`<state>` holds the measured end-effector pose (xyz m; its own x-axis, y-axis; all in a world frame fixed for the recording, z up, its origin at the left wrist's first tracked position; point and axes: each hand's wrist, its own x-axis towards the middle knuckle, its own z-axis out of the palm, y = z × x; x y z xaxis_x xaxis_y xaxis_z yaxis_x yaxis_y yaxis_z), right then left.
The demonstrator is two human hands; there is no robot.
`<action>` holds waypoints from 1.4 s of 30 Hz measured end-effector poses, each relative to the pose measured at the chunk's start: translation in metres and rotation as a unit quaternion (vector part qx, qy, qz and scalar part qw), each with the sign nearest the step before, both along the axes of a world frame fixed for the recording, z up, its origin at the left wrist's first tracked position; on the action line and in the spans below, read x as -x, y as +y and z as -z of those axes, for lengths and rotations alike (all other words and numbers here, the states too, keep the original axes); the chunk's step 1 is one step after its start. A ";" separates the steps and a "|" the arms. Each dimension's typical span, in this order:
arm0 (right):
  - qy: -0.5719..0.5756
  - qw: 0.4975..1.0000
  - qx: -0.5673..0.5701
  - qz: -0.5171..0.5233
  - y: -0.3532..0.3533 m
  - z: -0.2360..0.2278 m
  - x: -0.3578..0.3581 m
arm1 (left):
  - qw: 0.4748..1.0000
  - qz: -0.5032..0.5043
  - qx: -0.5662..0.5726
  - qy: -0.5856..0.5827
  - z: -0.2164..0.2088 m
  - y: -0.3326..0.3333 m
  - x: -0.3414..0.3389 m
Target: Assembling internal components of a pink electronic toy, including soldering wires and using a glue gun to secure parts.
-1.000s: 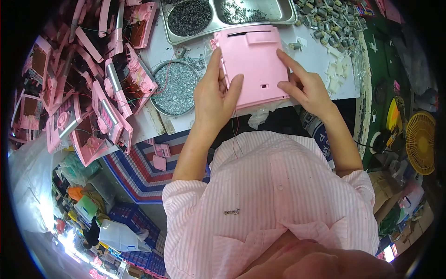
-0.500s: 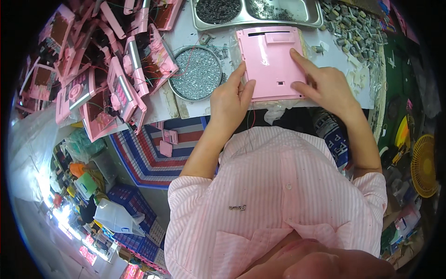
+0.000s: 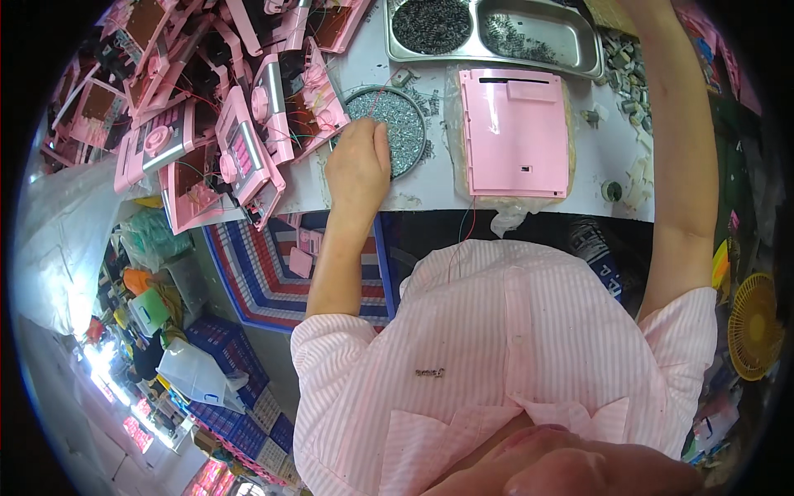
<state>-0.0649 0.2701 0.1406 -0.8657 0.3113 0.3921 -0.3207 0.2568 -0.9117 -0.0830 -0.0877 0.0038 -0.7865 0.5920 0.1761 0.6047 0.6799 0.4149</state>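
Left hand (image 3: 360, 161) at the round, grey-rimmed tray (image 3: 425, 132) of small silver metal pieces (image 3: 404, 132)

Its fingertips are hidden, so I cannot tell if they pinch anything; for such tiny pieces, I think a light touch is best, without pushing the rim. Just left of this hand is a pile of pink-and-silver plastic housings (image 3: 236, 136). To its right, well apart, the flat pink plastic case (image 3: 521, 136) lies untouched. Farther is a divided shiny steel tray (image 3: 571, 59). The right hand is out of view, its grip unknown.

Right grip cut off by top edge; left grip (image 3: 358, 165), finger ends mostly hidden
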 end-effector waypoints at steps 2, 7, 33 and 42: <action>-0.017 1.000 0.003 0.012 -0.034 -0.003 -0.019 | 0.992 0.024 -0.058 -0.108 -0.009 -0.002 -0.006; 0.040 0.957 0.230 -0.171 -0.075 0.035 -0.072 | 0.904 0.119 -0.221 -0.347 -0.030 0.030 -0.048; 0.075 0.955 0.240 -0.154 -0.105 0.056 -0.141 | 0.998 0.046 0.008 -0.045 -0.008 0.003 -0.011; 0.018 0.974 0.223 -0.042 -0.104 0.060 -0.207 | 1.000 0.015 -0.010 0.008 -0.003 0.004 0.006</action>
